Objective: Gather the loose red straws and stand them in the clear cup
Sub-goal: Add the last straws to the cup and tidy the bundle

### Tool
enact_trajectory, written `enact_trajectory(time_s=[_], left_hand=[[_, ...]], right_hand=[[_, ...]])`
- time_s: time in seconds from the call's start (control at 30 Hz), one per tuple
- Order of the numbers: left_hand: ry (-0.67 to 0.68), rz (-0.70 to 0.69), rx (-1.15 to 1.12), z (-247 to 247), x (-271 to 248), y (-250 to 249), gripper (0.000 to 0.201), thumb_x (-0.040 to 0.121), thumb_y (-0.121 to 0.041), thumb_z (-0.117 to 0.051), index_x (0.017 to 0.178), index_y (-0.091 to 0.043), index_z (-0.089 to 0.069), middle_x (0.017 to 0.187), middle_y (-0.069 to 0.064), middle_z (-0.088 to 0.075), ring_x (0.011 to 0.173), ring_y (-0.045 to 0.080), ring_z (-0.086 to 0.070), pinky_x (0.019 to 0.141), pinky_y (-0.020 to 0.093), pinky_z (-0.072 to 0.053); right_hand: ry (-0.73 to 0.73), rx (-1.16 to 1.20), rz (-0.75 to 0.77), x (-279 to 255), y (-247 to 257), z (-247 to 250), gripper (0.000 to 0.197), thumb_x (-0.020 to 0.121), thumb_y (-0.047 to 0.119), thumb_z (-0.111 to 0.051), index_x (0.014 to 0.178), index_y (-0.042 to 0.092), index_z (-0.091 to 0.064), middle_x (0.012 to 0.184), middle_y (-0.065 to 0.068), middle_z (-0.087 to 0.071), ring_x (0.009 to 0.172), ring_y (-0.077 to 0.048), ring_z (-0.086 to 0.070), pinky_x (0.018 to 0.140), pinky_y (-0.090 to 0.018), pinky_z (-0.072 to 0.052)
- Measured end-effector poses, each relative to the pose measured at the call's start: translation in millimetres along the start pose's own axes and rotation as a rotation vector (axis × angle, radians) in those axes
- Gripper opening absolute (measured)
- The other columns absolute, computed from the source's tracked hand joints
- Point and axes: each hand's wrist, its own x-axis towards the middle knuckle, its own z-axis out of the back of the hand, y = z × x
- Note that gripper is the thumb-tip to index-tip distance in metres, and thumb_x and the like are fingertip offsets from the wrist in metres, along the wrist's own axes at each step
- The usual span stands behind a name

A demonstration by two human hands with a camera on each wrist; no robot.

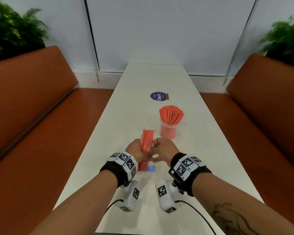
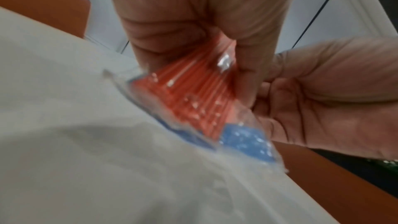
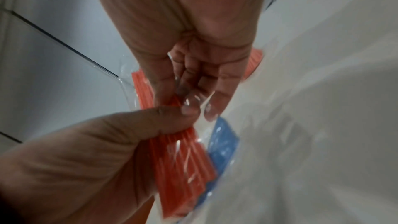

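Observation:
A clear cup [image 1: 168, 132] stands on the white table [image 1: 126, 116], packed with upright red straws [image 1: 171, 114]. Nearer to me, my left hand [image 1: 139, 148] grips a bundle of red straws [image 1: 147, 139] by its middle. The bundle sits in a clear plastic wrapper with a blue label [image 1: 151, 168] at its near end, which rests on the table. My right hand [image 1: 157, 146] is beside it and pinches the loose clear wrapper [image 3: 193, 101] between thumb and fingers. The left wrist view shows the bundle [image 2: 193, 91] fanning out below my left palm. In the right wrist view my left thumb [image 3: 161, 118] presses across the straws [image 3: 183, 159].
A round purple sticker [image 1: 157, 96] lies on the table beyond the cup. Orange benches run along the left [image 1: 32, 107] and right [image 1: 261, 107] sides. Green plants [image 1: 12, 28] stand behind the bench backs. A pale wall closes the far end.

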Motion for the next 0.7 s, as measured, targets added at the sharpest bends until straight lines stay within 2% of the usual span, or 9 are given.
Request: enact_trajectory(time_s=[0.07,0.17,0.23,0.3,0.4,0.47,0.5,0.6,0.7], left_hand=[[0.009,-0.027,-0.021,-10,5,-7,0.043,0.063,-0.007,-0.074,0.104,-0.006,-0.061,0.089,0.005,-0.064,0.083,0.023,-0.062,0.078,0.031,-0.052],[-0.026,-0.034,-0.125,-26,15,-16,0.043,0.067,0.002,-0.067,0.107,-0.011,-0.056,0.087,0.006,-0.063,0.081,0.024,-0.061,0.072,0.033,-0.053],[-0.002,-0.043,-0.271,-35,20,-25,0.043,0.067,0.004,-0.064,0.102,-0.02,-0.057,0.098,0.011,-0.067,0.087,0.029,-0.067,0.075,0.044,-0.058],[-0.008,-0.077,-0.336,-47,29,-34,0.038,0.062,-0.002,-0.065,0.088,-0.03,-0.062,0.1,0.017,-0.069,0.088,0.036,-0.069,0.077,0.054,-0.056],[-0.014,-0.151,-0.374,-56,26,-49,0.031,0.061,-0.005,-0.065,0.088,-0.019,-0.064,0.087,0.022,-0.068,0.075,0.023,-0.066,0.067,0.037,-0.056],[-0.039,-0.122,-0.426,-63,30,-48,0.028,0.071,0.011,-0.063,0.093,-0.006,-0.058,0.075,0.009,-0.064,0.058,0.004,-0.064,0.053,0.019,-0.056],[-0.029,-0.109,-0.448,-66,32,-46,0.029,0.073,0.017,-0.06,0.093,-0.003,-0.055,0.072,0.005,-0.06,0.05,0.0,-0.06,0.048,0.016,-0.054],[-0.001,-0.078,-0.54,-72,34,-43,0.034,0.07,0.015,-0.063,0.094,-0.007,-0.052,0.076,0.009,-0.061,0.052,0.008,-0.059,0.052,0.028,-0.055],[-0.027,-0.113,-0.421,-78,38,-38,0.037,0.062,-0.005,-0.074,0.092,-0.018,-0.058,0.085,0.011,-0.069,0.072,0.024,-0.068,0.063,0.037,-0.059]], right_hand=[[-0.051,-0.095,0.042,-1,-2,16,0.014,0.08,0.001,-0.069,0.078,0.01,-0.058,0.076,-0.004,-0.058,0.064,-0.013,-0.055,0.054,-0.023,-0.047],[-0.169,-0.169,0.153,-1,-1,37,0.017,0.077,0.007,-0.073,0.091,0.005,-0.062,0.08,-0.002,-0.058,0.067,-0.011,-0.052,0.052,-0.014,-0.04],[-0.212,-0.196,0.218,1,-1,49,0.031,0.075,0.009,-0.075,0.102,0.006,-0.062,0.087,-0.002,-0.061,0.067,-0.012,-0.054,0.052,-0.011,-0.041],[-0.242,-0.263,0.244,2,-1,58,0.027,0.076,0.008,-0.073,0.1,0.007,-0.061,0.09,-0.008,-0.065,0.07,-0.023,-0.061,0.055,-0.018,-0.049],[-0.288,-0.326,0.233,2,-7,67,0.018,0.076,0.005,-0.07,0.092,0.0,-0.064,0.092,-0.02,-0.069,0.087,-0.037,-0.066,0.074,-0.038,-0.056],[-0.3,-0.306,0.205,0,-14,73,0.018,0.074,0.004,-0.071,0.089,-0.002,-0.063,0.092,-0.023,-0.068,0.085,-0.038,-0.066,0.072,-0.04,-0.055],[-0.3,-0.287,0.188,-1,-17,76,0.018,0.073,0.003,-0.071,0.087,-0.002,-0.062,0.092,-0.024,-0.068,0.081,-0.036,-0.065,0.066,-0.039,-0.054],[-0.293,-0.235,0.167,-2,-26,80,0.011,0.078,0.004,-0.068,0.08,0.01,-0.059,0.087,-0.024,-0.067,0.075,-0.029,-0.064,0.049,-0.028,-0.051],[-0.267,-0.376,0.174,-1,-32,81,0.015,0.088,-0.001,-0.047,0.089,0.005,-0.061,0.088,-0.02,-0.067,0.082,-0.034,-0.067,0.06,-0.034,-0.054]])
